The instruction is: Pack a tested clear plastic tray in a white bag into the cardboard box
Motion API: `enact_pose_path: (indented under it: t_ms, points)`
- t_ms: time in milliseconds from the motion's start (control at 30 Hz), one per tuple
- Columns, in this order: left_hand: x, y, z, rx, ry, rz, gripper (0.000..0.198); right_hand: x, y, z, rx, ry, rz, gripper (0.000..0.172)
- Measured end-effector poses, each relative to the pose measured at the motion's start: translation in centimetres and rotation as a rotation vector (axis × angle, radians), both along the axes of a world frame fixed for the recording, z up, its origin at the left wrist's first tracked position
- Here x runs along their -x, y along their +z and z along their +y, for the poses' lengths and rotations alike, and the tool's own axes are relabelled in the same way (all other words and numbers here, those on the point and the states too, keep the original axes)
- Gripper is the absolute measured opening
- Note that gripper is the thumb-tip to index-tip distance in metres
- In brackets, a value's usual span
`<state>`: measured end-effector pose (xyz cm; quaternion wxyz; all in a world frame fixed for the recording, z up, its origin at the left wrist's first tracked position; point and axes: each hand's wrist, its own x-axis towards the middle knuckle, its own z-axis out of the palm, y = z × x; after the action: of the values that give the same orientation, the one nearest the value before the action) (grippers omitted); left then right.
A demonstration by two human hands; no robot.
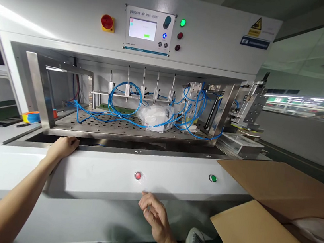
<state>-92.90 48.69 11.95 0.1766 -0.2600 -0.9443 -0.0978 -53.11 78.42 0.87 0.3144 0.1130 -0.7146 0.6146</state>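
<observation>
While my left hand (62, 147) rests with its fingers draped over the front lip of the air leak tester (97, 174), gripping nothing I can make out, my right hand (155, 217) hangs half open and empty just below the red push button (138, 175). A bagged white item (154, 117) sits on the perforated tray (71, 125) inside, among blue air hoses (122, 100).

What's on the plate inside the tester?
Blue air hoses and a clear plastic bag lie on the perforated steel plate; the bag's white contents can't be made out.
</observation>
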Motion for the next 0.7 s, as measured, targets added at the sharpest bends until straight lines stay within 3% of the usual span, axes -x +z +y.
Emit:
enact_pose_path:
  t_ms: [133,233,333,400,600,700]
  points:
    - [-0.2,0.1,0.1,-0.002,-0.003,0.000,0.054,0.2,-0.7,0.1,0.057,-0.032,-0.158,0.043]
    - [-0.2,0.1,0.1,-0.009,0.000,0.002,0.054,1.4,-1.7,0.5,0.343,-0.024,-0.399,0.060]
    - [-0.2,0.0,0.1,-0.014,-0.011,0.000,0.053,2.5,-2.2,0.9,0.678,0.095,-0.741,0.072]
    - [-0.1,0.0,0.0,-0.013,-0.022,-0.001,0.053,2.7,-2.1,1.0,0.792,0.173,-0.874,0.077]
    - [0.1,-0.1,0.0,-0.002,-0.003,0.002,0.055,2.3,-1.9,1.2,0.853,0.254,-0.843,0.076]
    - [0.2,-0.2,0.0,-0.014,-0.001,0.007,0.055,2.1,-2.4,1.6,0.822,0.403,-0.727,0.074]
